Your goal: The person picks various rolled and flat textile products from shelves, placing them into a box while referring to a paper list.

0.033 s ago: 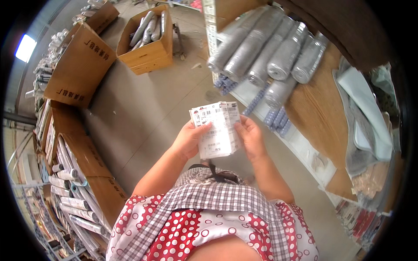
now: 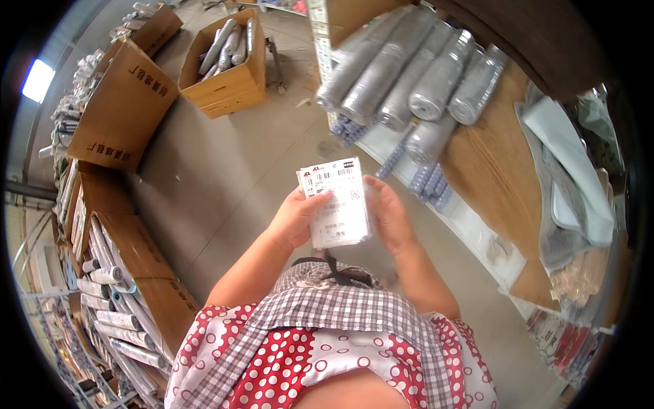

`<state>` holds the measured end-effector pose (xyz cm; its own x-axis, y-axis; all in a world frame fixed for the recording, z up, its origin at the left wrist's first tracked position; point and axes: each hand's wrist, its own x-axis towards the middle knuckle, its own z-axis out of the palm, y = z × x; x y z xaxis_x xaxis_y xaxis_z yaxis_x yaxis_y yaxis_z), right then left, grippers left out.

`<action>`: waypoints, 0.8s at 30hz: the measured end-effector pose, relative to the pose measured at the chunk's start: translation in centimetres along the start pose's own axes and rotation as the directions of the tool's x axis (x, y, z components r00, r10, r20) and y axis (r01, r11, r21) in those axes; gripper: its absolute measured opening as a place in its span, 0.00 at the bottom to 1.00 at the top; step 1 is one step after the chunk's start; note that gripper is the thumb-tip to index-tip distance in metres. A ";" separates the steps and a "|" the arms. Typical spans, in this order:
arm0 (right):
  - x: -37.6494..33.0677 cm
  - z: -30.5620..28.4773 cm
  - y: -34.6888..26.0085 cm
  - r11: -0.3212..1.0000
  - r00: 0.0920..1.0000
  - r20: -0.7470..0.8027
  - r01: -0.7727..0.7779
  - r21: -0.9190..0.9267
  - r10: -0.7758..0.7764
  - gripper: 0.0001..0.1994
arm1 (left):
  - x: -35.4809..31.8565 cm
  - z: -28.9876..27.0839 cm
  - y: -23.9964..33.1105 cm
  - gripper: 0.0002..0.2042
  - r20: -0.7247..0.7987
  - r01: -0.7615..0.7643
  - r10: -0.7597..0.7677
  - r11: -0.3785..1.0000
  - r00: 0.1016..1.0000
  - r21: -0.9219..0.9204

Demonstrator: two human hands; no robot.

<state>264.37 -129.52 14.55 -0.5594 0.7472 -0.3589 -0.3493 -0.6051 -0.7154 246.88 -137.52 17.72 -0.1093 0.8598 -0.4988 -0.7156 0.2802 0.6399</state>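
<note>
Left hand (image 2: 294,219) grips the left edge of a small stack of white printed paper labels (image 2: 336,203) | right hand (image 2: 390,217) grips its right edge | stack upright between both hands | grey plastic-wrapped rolls (image 2: 409,85) on a shelf beyond the right hand

Warehouse: cardboard boxes (image 2: 122,102) w/ wrapped rolls (image 2: 402,82), shelving.

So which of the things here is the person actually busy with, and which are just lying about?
In hand:
- stack of printed labels, held between the left hand and the right hand

Lying about:
- grey wrapped rolls on the wooden shelf
- open cardboard box of rolls on the floor
- cardboard boxes at the left
- folded grey bags
</note>
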 end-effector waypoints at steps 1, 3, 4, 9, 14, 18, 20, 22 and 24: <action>-1.3 -1.1 -0.7 0.989 0.998 0.002 -0.070 0.129 0.070 0.21 | 0.0 1.7 -1.1 0.13 -0.001 0.021 -0.021 1.000 1.000 0.023; -3.5 -3.6 -1.4 0.980 0.995 0.058 -0.085 0.181 0.076 0.25 | -0.5 4.9 -3.1 0.14 0.037 0.056 -0.058 0.997 0.998 0.052; -4.9 -4.5 -1.8 0.961 0.993 0.076 -0.103 0.255 0.086 0.24 | -0.7 6.5 -4.2 0.14 0.053 0.061 -0.064 0.996 0.997 0.063; -10.8 -11.5 -4.5 0.929 0.981 0.193 -0.103 0.356 0.035 0.24 | -1.0 13.6 -9.0 0.14 0.085 0.076 -0.091 0.984 0.992 0.158; -16.0 -15.5 -8.5 0.894 0.994 0.105 -0.074 0.443 0.030 0.23 | -1.3 18.3 -12.6 0.14 0.138 0.071 -0.098 0.979 0.986 0.192; -17.8 -17.2 -9.2 0.963 0.998 -0.018 0.061 0.263 -0.058 0.19 | -1.4 19.8 -14.2 0.14 0.216 0.080 -0.116 0.982 0.969 0.172; -17.9 -17.0 -9.3 0.963 0.994 -0.069 0.102 0.249 -0.087 0.17 | -1.6 20.0 -14.1 0.14 0.228 0.084 -0.121 0.983 0.966 0.166; -17.5 -16.4 -8.8 0.969 0.987 -0.107 0.141 0.204 -0.121 0.16 | -1.8 19.4 -13.6 0.13 0.222 0.095 -0.125 0.986 0.967 0.140; -16.6 -15.6 -7.7 0.981 0.980 -0.140 0.156 0.118 -0.139 0.15 | -1.8 18.2 -12.7 0.12 0.219 0.106 -0.129 0.988 0.967 0.115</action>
<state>288.05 -133.03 16.66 -0.3946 0.8550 -0.3367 -0.5187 -0.5097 -0.6864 268.70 -134.83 21.11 0.1374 0.8888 -0.4372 -0.6390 0.4168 0.6465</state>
